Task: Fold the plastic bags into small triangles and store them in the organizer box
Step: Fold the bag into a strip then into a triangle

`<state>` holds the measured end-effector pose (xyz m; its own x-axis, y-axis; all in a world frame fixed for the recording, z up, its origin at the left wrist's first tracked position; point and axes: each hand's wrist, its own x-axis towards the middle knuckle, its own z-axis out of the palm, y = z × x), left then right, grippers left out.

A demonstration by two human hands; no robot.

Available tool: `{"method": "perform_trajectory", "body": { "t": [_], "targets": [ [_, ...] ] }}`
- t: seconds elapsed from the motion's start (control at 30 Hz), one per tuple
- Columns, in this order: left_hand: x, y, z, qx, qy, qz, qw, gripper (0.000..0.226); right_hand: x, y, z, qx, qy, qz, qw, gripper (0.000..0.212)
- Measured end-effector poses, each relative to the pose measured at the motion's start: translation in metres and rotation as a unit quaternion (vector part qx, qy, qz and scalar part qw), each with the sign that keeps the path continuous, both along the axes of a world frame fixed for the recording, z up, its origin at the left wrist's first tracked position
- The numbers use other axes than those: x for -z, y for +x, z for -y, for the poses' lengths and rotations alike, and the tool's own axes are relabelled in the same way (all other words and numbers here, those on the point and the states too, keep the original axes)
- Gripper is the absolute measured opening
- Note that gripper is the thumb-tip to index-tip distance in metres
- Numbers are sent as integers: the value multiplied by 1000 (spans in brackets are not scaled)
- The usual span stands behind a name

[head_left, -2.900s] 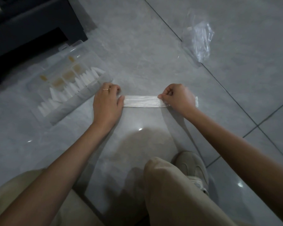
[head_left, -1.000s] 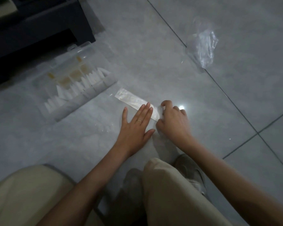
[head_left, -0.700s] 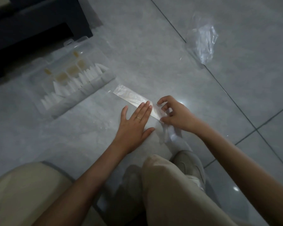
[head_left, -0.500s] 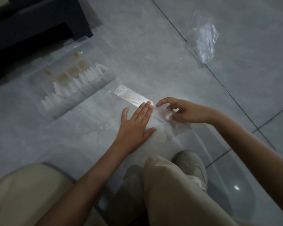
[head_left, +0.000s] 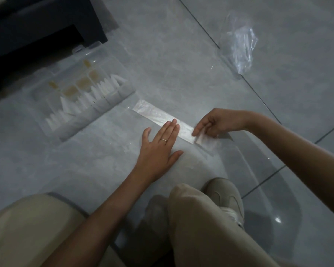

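Note:
A clear plastic bag folded into a long narrow strip (head_left: pixel 154 113) lies diagonally on the grey tiled floor. My left hand (head_left: pixel 160 143) lies flat with straight fingers pressing the strip's middle. My right hand (head_left: pixel 216 123) pinches the strip's near right end and has that end folded over. The clear organizer box (head_left: pixel 123 93) sits open to the left, with several white folded triangles (head_left: pixel 104 87) standing in its compartments.
A crumpled clear plastic bag (head_left: pixel 239 47) lies on the floor at the far right. Dark furniture (head_left: pixel 37 26) stands at the top left behind the box. My knees and a beige shoe (head_left: pixel 224 197) fill the bottom of the view.
The strip went from level between both hands to lying diagonally. My left hand flattened onto its middle, and my right hand took the near end, lifted it and turned it over.

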<state>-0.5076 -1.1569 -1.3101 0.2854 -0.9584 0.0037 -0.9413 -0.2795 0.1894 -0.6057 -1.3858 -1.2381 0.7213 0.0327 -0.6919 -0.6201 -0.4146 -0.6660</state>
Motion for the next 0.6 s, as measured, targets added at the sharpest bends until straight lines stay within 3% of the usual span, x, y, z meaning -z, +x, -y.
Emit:
{"method": "perform_trajectory", "body": {
  "t": [0.17,0.33,0.43,0.6],
  "targets": [
    [-2,0,2,-2,-16,-14,1000,61,10,5,-13,66,-46,9,997,15],
    [-13,4,10,-62,-53,-125,989,55,17,6,-23,87,-115,42,989,36],
    [-20,3,24,-147,-75,-221,961,55,19,5,-25,68,-164,49,983,42],
    [-24,-2,42,-260,-136,-299,908,40,19,4,-34,39,-265,64,961,42]
  ]
}}
